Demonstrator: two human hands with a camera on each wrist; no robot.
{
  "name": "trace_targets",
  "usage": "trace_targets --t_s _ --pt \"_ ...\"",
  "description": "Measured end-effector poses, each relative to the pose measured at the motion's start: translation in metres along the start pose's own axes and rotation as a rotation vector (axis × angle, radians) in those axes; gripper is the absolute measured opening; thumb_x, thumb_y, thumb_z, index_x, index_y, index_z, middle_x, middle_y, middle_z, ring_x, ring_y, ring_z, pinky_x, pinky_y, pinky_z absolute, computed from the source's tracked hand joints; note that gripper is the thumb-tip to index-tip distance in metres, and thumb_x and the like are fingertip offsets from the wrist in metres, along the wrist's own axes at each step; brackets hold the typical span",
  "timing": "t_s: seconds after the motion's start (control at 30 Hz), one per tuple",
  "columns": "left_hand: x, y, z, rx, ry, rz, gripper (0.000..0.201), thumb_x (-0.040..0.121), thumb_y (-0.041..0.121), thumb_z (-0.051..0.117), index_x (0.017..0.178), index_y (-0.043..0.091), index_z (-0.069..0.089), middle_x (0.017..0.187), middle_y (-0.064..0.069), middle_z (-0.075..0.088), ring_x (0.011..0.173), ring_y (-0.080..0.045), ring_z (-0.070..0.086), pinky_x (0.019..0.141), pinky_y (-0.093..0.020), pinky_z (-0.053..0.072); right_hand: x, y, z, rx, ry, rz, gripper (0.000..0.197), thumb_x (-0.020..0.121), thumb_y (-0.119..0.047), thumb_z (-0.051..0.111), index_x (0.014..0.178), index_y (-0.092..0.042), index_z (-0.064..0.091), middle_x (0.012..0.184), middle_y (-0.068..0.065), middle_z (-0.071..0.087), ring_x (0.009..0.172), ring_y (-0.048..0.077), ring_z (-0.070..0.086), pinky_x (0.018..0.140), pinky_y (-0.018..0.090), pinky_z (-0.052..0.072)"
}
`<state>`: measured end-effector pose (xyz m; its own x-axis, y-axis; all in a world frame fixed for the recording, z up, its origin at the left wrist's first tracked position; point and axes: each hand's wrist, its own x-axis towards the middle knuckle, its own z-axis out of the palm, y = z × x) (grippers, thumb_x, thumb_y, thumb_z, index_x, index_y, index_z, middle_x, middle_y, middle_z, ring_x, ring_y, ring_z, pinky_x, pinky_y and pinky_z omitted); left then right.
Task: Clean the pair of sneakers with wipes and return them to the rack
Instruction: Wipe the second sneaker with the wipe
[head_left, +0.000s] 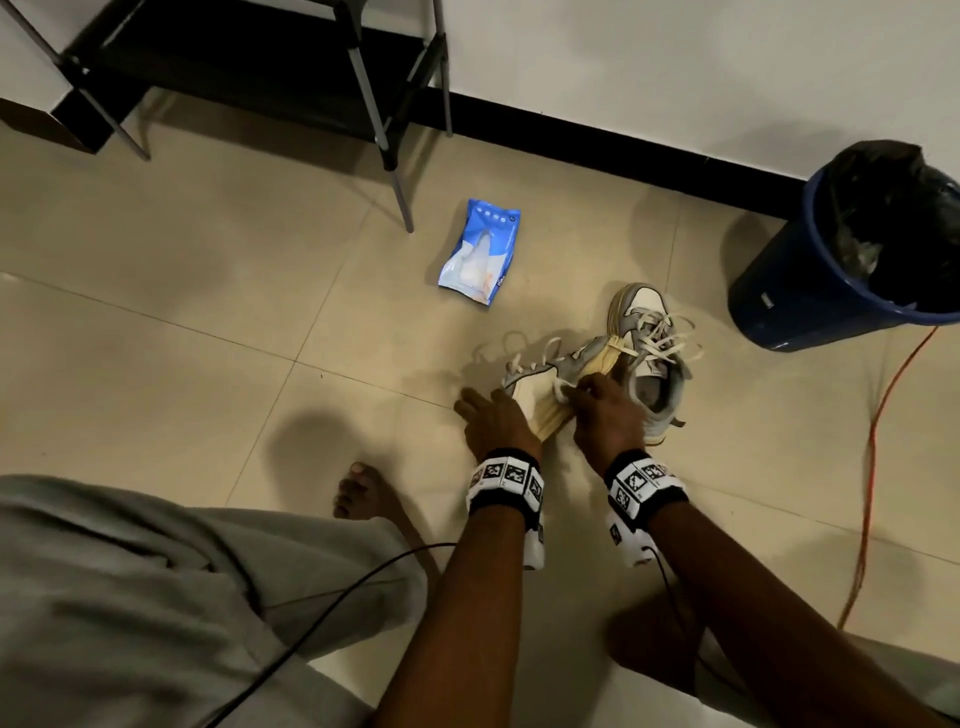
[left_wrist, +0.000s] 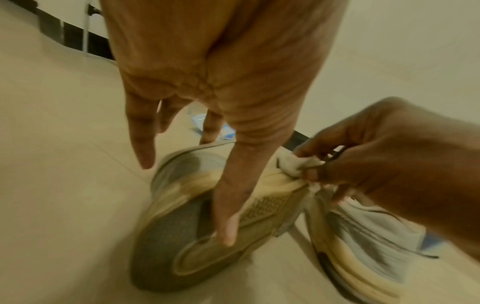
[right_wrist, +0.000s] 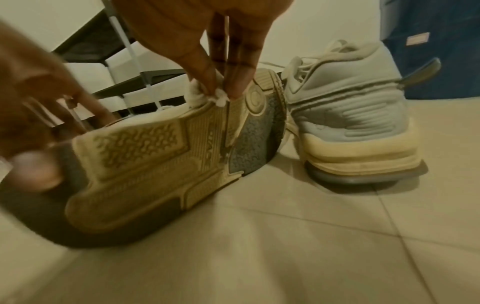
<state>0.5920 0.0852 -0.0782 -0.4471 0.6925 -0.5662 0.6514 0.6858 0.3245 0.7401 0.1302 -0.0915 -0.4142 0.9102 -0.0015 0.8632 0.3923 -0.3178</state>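
Near sneaker (head_left: 540, 400) lies on its side on floor (head_left: 208, 312), sole turned toward person, probably so edge of sole is reachable for wiping. Second sneaker (head_left: 649, 353) stands upright just beside it. Right hand (head_left: 605, 415) pinches crumpled wipe (right_wrist: 205, 94) with curled fingertips, presses it on sole edge. Left hand (head_left: 493, 421) is spread, fingers straight, thumb touching sole, steadying, grips nothing. Wipes pack (head_left: 480, 252) lies between sneakers and rack (head_left: 363, 67).

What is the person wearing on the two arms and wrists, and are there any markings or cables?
Both forearms are bare, without sleeves. Each wrist carries a black band with white square tags printed in black patterns: left wrist band, right wrist band. A white block hangs under each band. A thin black cable runs from the wrists.
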Motion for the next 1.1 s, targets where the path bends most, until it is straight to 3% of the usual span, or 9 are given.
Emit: trace_targets --t_s 0.07,0.17,0.4,0.53,0.67,0.8,0.87,0.97,1.1 --pt "0.004 0.013 0.002 0.000 0.030 -0.008 0.083 0.062 0.038 0.088 0.129 0.009 0.049 0.134 -0.013 0.040 0.127 -0.033 0.039 0.092 -0.039 0.048 -0.007 -0.001 0.002 0.044 -0.023 -0.067 0.033 0.082 -0.011 0.063 0.114 -0.012 0.068 0.105 0.013 0.059 0.086 0.032 0.057 0.058 0.034 0.049" --pt "0.007 0.018 0.005 -0.154 -0.063 -0.070 0.107 0.051 0.040 0.096 0.132 0.006 0.035 0.132 -0.013 0.049 0.124 -0.034 0.052 0.096 -0.040 0.048 -0.014 -0.001 0.004 0.123 -0.023 -0.094 0.022 0.083 -0.009 0.067 0.105 -0.011 0.072 0.099 0.012 0.061 0.079 0.031 0.060 0.057 0.036 0.051" --pt "0.014 0.005 0.010 -0.243 -0.020 -0.028 0.101 0.046 0.040 0.096 0.123 0.008 0.040 0.124 -0.013 0.060 0.116 -0.036 0.059 0.094 -0.040 0.051 -0.003 -0.008 0.013 0.341 -0.073 0.048 0.024 0.078 -0.001 0.068 0.100 -0.008 0.074 0.092 0.006 0.065 0.082 0.023 0.064 0.069 0.016 0.039" --pt "0.009 -0.001 0.017 -0.293 0.036 0.019 0.106 0.039 0.043 0.098 0.124 0.008 0.044 0.123 -0.013 0.060 0.116 -0.035 0.058 0.095 -0.040 0.049 0.024 0.006 -0.012 0.179 -0.069 -0.009 0.018 0.074 0.002 0.068 0.090 -0.004 0.075 0.088 0.013 0.065 0.079 0.033 0.062 0.065 0.029 0.047" --pt "0.008 -0.006 0.024 -0.310 0.079 0.074 0.104 0.040 0.046 0.097 0.122 0.006 0.048 0.122 -0.014 0.062 0.113 -0.034 0.059 0.093 -0.038 0.048 0.044 0.025 -0.034 0.141 0.141 0.174 0.024 0.069 0.002 0.065 0.090 -0.005 0.075 0.091 0.015 0.067 0.080 0.034 0.064 0.070 0.033 0.050" --pt "0.009 -0.007 0.020 -0.312 0.075 0.079 0.103 0.040 0.049 0.096 0.120 0.005 0.049 0.121 -0.012 0.062 0.112 -0.032 0.059 0.092 -0.036 0.047 0.015 0.008 -0.012 0.083 -0.109 -0.207 0.030 0.071 0.007 0.063 0.095 -0.008 0.075 0.090 0.012 0.064 0.081 0.033 0.062 0.064 0.034 0.050" --pt "0.008 -0.007 0.023 -0.327 0.079 0.088 0.102 0.038 0.051 0.096 0.118 0.007 0.049 0.119 -0.011 0.063 0.111 -0.032 0.059 0.091 -0.037 0.048 0.025 0.022 -0.017 0.045 -0.086 -0.177 0.032 0.070 0.006 0.064 0.095 -0.010 0.075 0.091 0.011 0.065 0.084 0.032 0.062 0.070 0.037 0.049" --pt "0.007 -0.009 0.025 -0.344 0.099 0.100 0.102 0.036 0.052 0.096 0.115 0.008 0.050 0.117 -0.010 0.064 0.109 -0.032 0.060 0.088 -0.037 0.049 0.036 0.030 -0.021 0.042 0.078 0.105 0.027 0.068 -0.001 0.068 0.092 -0.012 0.075 0.089 0.009 0.066 0.082 0.031 0.062 0.071 0.036 0.046" --pt "0.006 -0.011 0.025 -0.341 0.090 0.122 0.100 0.040 0.051 0.095 0.117 0.008 0.049 0.119 -0.010 0.062 0.113 -0.031 0.058 0.090 -0.036 0.046 0.011 0.005 -0.003 0.008 -0.115 -0.222 0.031 0.066 0.004 0.068 0.093 -0.010 0.074 0.090 0.010 0.064 0.083 0.032 0.061 0.062 0.036 0.052"
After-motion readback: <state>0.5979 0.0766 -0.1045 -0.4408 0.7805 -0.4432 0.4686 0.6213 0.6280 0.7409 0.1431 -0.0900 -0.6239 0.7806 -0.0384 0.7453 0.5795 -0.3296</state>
